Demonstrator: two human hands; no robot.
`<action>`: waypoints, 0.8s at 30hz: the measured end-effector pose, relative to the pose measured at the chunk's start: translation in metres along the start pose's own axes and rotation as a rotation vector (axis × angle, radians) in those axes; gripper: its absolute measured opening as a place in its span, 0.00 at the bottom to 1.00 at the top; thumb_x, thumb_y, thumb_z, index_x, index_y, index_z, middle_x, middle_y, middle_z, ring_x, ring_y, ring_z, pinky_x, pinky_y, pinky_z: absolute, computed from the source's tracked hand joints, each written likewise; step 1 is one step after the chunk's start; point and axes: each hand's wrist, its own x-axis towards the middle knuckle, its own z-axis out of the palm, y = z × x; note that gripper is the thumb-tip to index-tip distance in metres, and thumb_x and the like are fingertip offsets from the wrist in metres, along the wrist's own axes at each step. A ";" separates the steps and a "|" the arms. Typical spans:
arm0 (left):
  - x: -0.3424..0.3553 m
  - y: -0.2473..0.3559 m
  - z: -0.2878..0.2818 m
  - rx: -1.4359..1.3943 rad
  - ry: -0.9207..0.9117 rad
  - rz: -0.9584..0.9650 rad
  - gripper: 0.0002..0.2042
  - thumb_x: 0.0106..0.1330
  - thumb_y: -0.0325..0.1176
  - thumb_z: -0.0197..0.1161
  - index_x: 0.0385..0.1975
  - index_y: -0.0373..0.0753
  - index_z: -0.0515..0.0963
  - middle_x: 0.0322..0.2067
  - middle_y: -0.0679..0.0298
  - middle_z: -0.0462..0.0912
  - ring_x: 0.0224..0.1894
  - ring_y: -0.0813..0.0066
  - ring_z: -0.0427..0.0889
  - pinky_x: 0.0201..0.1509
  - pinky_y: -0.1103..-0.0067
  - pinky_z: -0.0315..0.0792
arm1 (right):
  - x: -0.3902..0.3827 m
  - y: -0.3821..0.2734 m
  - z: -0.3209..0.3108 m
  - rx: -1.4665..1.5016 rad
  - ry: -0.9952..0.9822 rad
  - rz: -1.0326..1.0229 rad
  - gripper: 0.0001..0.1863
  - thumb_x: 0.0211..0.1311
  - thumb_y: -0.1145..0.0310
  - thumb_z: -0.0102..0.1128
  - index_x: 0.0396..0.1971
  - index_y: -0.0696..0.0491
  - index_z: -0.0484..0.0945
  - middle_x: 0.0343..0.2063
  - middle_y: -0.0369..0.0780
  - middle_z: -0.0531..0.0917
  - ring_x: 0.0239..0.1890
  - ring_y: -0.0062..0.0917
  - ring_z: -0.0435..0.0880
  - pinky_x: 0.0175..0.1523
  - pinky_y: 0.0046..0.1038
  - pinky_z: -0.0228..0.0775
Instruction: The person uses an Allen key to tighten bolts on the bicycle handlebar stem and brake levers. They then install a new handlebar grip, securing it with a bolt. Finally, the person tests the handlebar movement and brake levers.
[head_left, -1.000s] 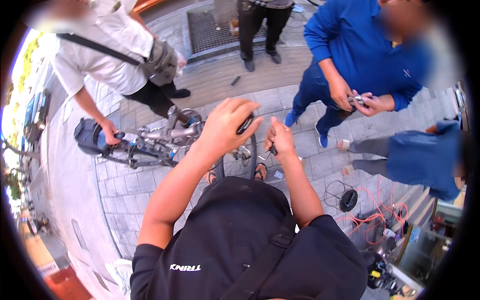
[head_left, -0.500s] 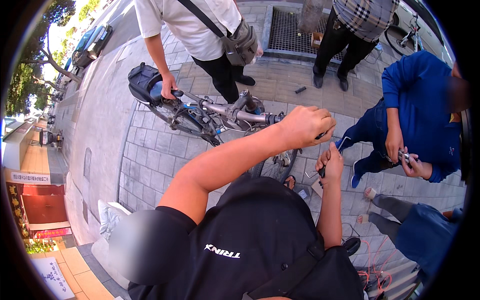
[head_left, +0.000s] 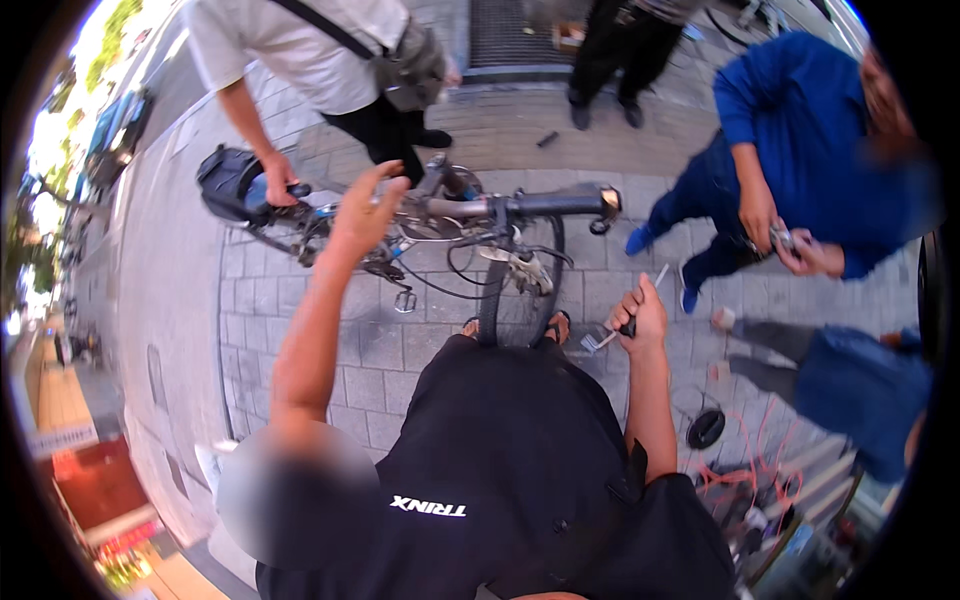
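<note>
The bicycle (head_left: 492,300) stands on grey paving (head_left: 370,395) from the centre to the upper left of the frame, its front wheel toward the wearer's feet. The handlebar (head_left: 455,208) runs across the upper centre, ending in a dark grip (head_left: 562,203) right of centre. The left hand (head_left: 362,218) is raised left of centre, fingers apart, with nothing seen in its grasp; it overlaps the bicycle in view, and contact cannot be determined. The right hand (head_left: 648,318), right of centre, has its fingers clamped on a metal tool (head_left: 628,327); a thin silver rod projects above the hand.

Upper left, a person in a white shirt (head_left: 300,55) rests a hand at the saddle, beside a black bag (head_left: 235,187) at the rear. Upper right, a person in a blue top (head_left: 795,150) holds a small metallic object (head_left: 785,240); its kind cannot be determined. Red hoses (head_left: 760,475) lie tangled, lower right.
</note>
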 end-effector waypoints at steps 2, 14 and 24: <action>-0.002 -0.064 -0.021 0.215 -0.171 0.114 0.20 0.79 0.42 0.62 0.60 0.34 0.81 0.59 0.46 0.84 0.63 0.47 0.81 0.70 0.61 0.71 | -0.014 0.012 0.003 0.038 0.110 -0.039 0.25 0.78 0.47 0.58 0.23 0.43 0.62 0.15 0.31 0.62 0.14 0.26 0.65 0.20 0.35 0.59; 0.016 -0.117 -0.001 0.372 -0.441 0.473 0.18 0.78 0.38 0.61 0.60 0.35 0.80 0.40 0.47 0.84 0.44 0.42 0.82 0.49 0.57 0.74 | -0.173 0.128 -0.057 0.344 0.563 -0.191 0.24 0.79 0.47 0.56 0.23 0.41 0.62 0.15 0.29 0.61 0.16 0.24 0.65 0.22 0.34 0.60; -0.005 -0.043 0.022 0.597 -0.435 0.092 0.25 0.82 0.55 0.50 0.58 0.41 0.83 0.49 0.44 0.88 0.53 0.36 0.85 0.54 0.52 0.77 | -0.227 0.183 -0.118 0.624 0.670 -0.173 0.24 0.78 0.46 0.57 0.22 0.40 0.63 0.15 0.29 0.62 0.17 0.24 0.64 0.23 0.33 0.58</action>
